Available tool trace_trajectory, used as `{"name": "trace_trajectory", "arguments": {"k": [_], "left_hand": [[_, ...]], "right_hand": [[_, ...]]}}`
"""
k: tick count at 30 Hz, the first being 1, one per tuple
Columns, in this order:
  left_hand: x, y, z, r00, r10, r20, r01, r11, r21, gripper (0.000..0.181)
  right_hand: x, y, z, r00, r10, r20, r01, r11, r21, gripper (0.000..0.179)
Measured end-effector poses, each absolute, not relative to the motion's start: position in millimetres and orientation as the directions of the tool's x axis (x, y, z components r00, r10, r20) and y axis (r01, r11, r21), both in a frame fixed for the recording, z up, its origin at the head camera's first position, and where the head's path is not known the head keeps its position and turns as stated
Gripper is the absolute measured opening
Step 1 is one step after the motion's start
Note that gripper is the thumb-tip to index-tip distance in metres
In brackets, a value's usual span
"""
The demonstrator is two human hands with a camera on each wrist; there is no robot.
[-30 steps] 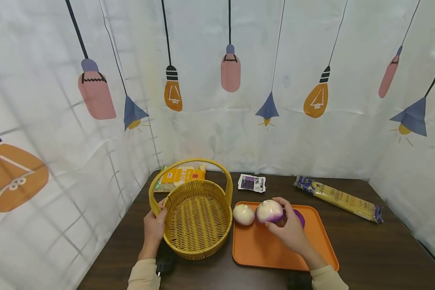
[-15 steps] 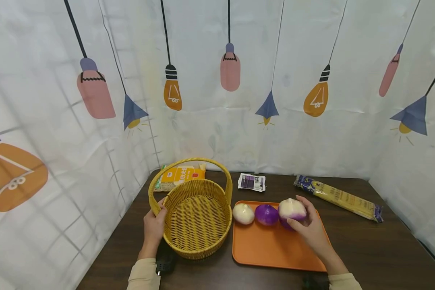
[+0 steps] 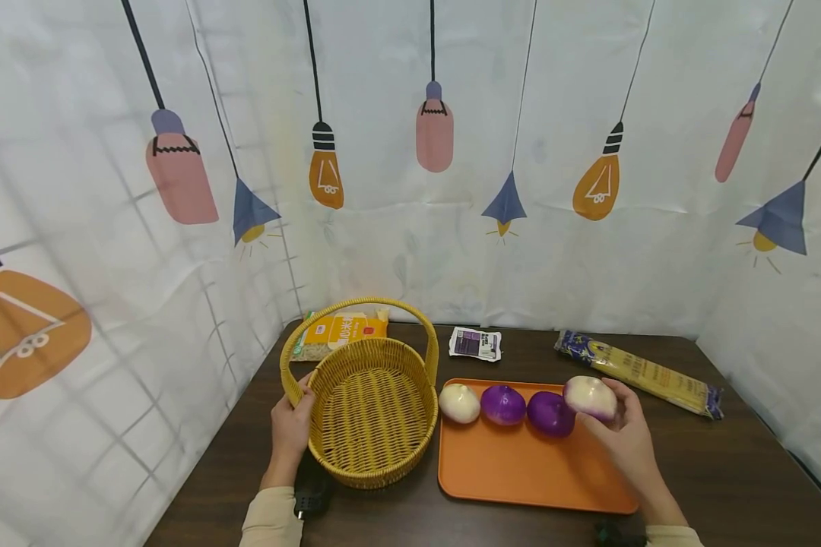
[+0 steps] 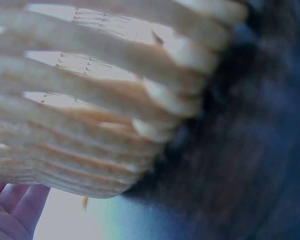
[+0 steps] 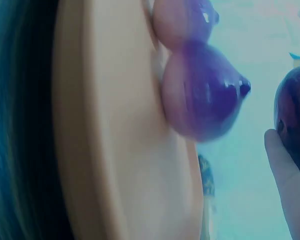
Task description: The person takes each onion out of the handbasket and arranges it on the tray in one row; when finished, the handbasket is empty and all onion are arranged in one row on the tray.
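On the left, my left hand (image 3: pixel 290 429) grips the side of a yellow woven basket (image 3: pixel 372 475) near the foot of its tall handle. The left wrist view shows the basket's weave (image 4: pixel 90 130) up close, with fingers (image 4: pixel 30 205) at its lower edge. My right hand (image 3: pixel 626 441) holds a white onion with a purplish underside (image 3: pixel 590 398) above the right edge of an orange tray (image 3: pixel 513 479). Along the tray's back sit a white onion (image 3: pixel 459 403), a purple onion (image 3: pixel 502 405) and another purple onion (image 3: pixel 550 414). In the right wrist view, the thumb (image 5: pixel 280 155) presses the held onion (image 5: pixel 295 110).
Behind the basket lies a yellow grain bag (image 3: pixel 349 328). A small purple-and-white packet (image 3: pixel 475 344) is behind the tray. A long yellow noodle packet (image 3: pixel 643 374) lies at the back right of the dark table (image 3: pixel 718 471). A lamp-printed curtain (image 3: pixel 397 251) stands behind.
My right hand has moved right with the white onion, past both purple onions, uncovering them. My left hand and the basket stay in place.
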State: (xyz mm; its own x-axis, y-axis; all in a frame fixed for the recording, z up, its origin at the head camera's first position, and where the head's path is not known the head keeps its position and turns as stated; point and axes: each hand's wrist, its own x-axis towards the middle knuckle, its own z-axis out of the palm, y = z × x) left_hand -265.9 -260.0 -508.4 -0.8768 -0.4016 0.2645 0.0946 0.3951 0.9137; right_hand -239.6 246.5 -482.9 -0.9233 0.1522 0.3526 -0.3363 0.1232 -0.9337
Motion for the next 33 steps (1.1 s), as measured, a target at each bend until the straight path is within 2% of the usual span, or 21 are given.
{"name": "trace_trajectory", "arguments": {"k": [8, 13, 18, 33], "left_hand": [[-265, -258, -508, -0.878, -0.398, 0.266, 0.115, 0.364, 0.924, 0.039], [-265, -258, -508, -0.877, -0.401, 0.266, 0.112, 0.369, 0.923, 0.038], [-266, -260, -509, -0.876, -0.402, 0.268, 0.097, 0.396, 0.913, 0.039], [-264, -260, -508, -0.876, -0.404, 0.263, 0.087, 0.404, 0.911, 0.039]], "right_hand": [[-241, 266, -489, -0.934, 0.242, 0.263, -0.251, 0.081, -0.965, 0.067], [-242, 276, -494, -0.932, 0.293, 0.214, -0.152, 0.221, -0.963, 0.072], [-241, 281, -499, -0.945, 0.276, 0.178, -0.071, 0.358, -0.931, 0.079], [-245, 287, -510, -0.971, 0.196, 0.138, -0.018, 0.517, -0.856, 0.091]]}}
